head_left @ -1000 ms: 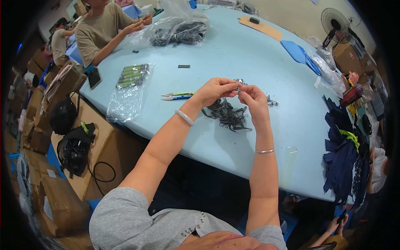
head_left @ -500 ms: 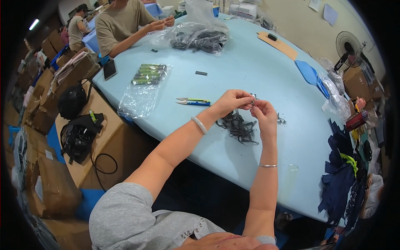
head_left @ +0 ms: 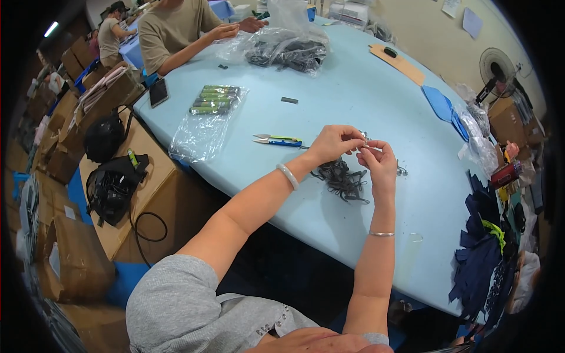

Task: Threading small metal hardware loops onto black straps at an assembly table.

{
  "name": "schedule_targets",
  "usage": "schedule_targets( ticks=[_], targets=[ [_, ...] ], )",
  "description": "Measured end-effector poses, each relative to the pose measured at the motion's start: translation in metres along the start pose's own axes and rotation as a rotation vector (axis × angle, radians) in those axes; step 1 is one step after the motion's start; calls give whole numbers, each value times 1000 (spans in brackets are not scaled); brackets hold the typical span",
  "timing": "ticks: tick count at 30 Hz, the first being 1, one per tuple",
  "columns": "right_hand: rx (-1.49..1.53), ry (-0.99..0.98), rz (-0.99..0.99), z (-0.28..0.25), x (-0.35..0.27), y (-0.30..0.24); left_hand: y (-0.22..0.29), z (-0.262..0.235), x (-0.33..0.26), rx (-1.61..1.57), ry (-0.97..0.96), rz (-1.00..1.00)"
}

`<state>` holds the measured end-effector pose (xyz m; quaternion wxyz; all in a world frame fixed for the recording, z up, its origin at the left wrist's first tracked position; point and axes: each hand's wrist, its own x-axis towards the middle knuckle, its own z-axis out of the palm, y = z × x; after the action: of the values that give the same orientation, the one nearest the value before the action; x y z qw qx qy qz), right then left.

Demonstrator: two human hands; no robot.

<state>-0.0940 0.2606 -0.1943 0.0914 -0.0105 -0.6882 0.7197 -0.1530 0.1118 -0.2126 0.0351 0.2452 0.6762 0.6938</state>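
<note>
My left hand (head_left: 334, 143) and my right hand (head_left: 379, 162) meet over the light blue table (head_left: 318, 226), fingertips pinched close together. Between them is something small that I cannot make out. Just below lies a heap of dark grey cord loops (head_left: 344, 181). Small metallic-looking pieces (head_left: 401, 170) are partly visible beside my right hand. To the left of my left hand rests a pair of thread snips (head_left: 278, 141) with blue and yellow-green handles. Beyond them is a small dark flat strip (head_left: 289, 100).
A clear plastic bag (head_left: 203, 132) with green-and-dark pieces lies left, near a phone (head_left: 158, 93). Across the table a co-worker (head_left: 176, 35) handles something by a bag of dark items (head_left: 288, 53). Navy fabric strips (head_left: 479, 253) hang at the right edge.
The whole view has shifted slightly. My hands stay pinched together, with the fingers moved a little. The co-worker's hands have come apart, one now holding a dark piece.
</note>
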Motion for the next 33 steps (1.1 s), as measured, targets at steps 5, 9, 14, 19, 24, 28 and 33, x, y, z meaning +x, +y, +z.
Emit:
schedule_targets(
  ticks=[5,9,14,19,24,28,33],
  targets=[
    [29,-140,33,-4,-4,-7,1,-5,1,-16,59,-13],
    [54,-166,-76,-6,-4,-6,1,-3,2,-40,93,-39],
    [-60,-24,-87,-8,2,0,2,-4,3,-40,29,-89],
    [-138,83,-163,-4,3,-1,1,-5,2,-51,-21,-111],
    [-260,59,-226,-8,3,7,2,-3,2,-43,-34,-145],
    [-329,83,-277,-8,3,9,2,-2,1,-101,-39,-164],
    [-348,102,-157,-9,3,2,1,2,2,-71,-42,-119]
  ],
)
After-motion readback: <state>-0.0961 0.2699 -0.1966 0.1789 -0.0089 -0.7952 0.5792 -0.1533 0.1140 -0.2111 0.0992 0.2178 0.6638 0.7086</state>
